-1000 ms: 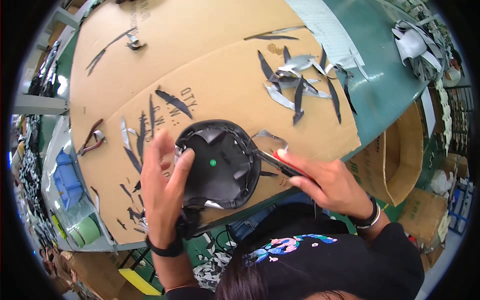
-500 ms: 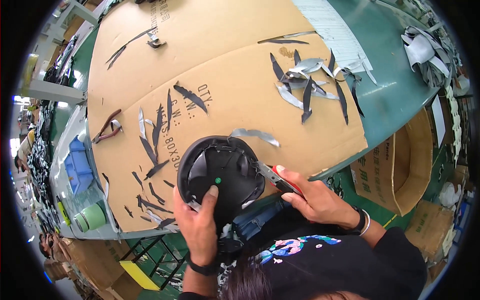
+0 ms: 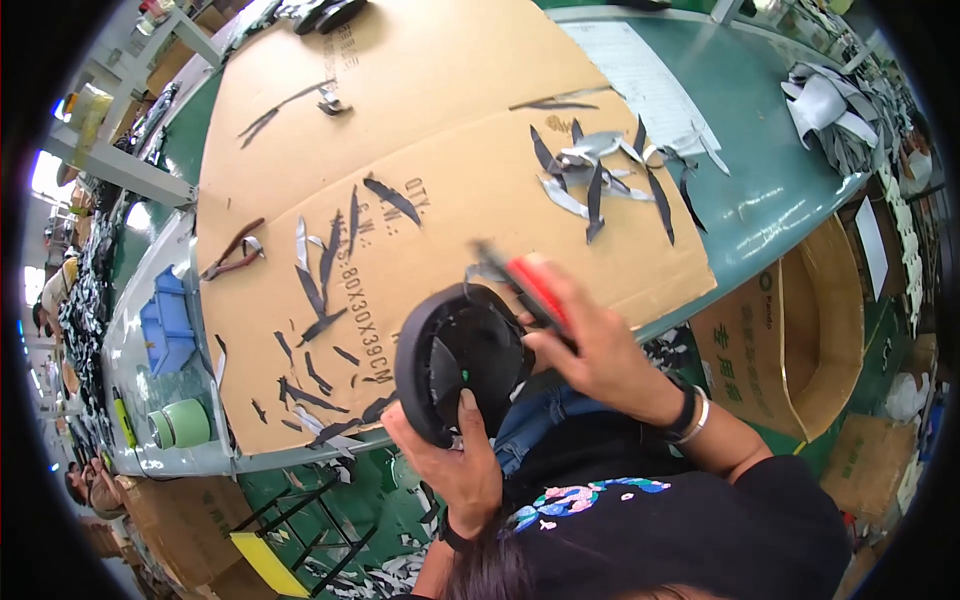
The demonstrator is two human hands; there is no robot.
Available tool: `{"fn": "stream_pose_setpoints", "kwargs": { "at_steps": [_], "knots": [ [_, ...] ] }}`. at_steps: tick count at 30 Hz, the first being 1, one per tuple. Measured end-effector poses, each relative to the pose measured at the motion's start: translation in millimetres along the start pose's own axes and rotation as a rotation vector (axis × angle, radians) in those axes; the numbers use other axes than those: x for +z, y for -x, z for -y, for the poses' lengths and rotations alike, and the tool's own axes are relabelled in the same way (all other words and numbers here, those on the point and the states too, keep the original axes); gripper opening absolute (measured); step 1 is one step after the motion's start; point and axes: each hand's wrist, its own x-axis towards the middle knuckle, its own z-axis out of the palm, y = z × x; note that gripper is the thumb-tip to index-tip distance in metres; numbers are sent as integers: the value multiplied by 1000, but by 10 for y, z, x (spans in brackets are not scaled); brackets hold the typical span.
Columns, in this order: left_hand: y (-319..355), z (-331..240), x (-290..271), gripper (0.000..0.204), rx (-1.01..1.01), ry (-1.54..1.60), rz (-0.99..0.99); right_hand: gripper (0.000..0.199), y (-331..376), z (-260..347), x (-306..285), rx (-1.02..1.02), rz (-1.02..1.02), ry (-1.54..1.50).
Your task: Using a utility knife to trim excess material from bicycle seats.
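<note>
My left hand point(image 3: 455, 465) grips a round black padded piece point(image 3: 418, 365) with a thick rim and a hollow middle, its thumb pressed inside near a small green dot. The piece is tilted, close to the near edge of the cardboard sheet point(image 3: 480, 190). In my right hand point(image 3: 600, 350) is a red and black utility knife point(image 3: 538, 290), raised just above the piece's far right rim and smeared by motion. Whether the blade touches anything cannot be made out. Dark trimmed strips point(image 3: 325, 260) lie left on the cardboard; more grey and black strips point(image 3: 595, 185) are heaped right.
At left are red-handled pliers point(image 3: 238, 250), a blue bin point(image 3: 167, 325), a green cup point(image 3: 182, 424) and a yellow-green tool point(image 3: 125, 422). Paper point(image 3: 655, 85) and a scrap pile point(image 3: 835, 110) lie far right. A tall carton point(image 3: 745, 345) stands beside the table.
The knife has lifted from the piece's right rim and swung up and left. My left hand has tilted the padded piece and shifted it slightly right and down.
</note>
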Motion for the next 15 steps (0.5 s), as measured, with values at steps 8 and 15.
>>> {"fn": "stream_pose_setpoints", "kwargs": {
  "at_steps": [8, 15],
  "knots": [
    [-456, -109, -68, 32, -88, 155, 293, 51, -719, -166, -401, -181, -545, 488],
    [-1621, -374, 214, 37, -536, 896, 576, 35, -802, -199, -1500, 49, -440, 435]
  ]
}}
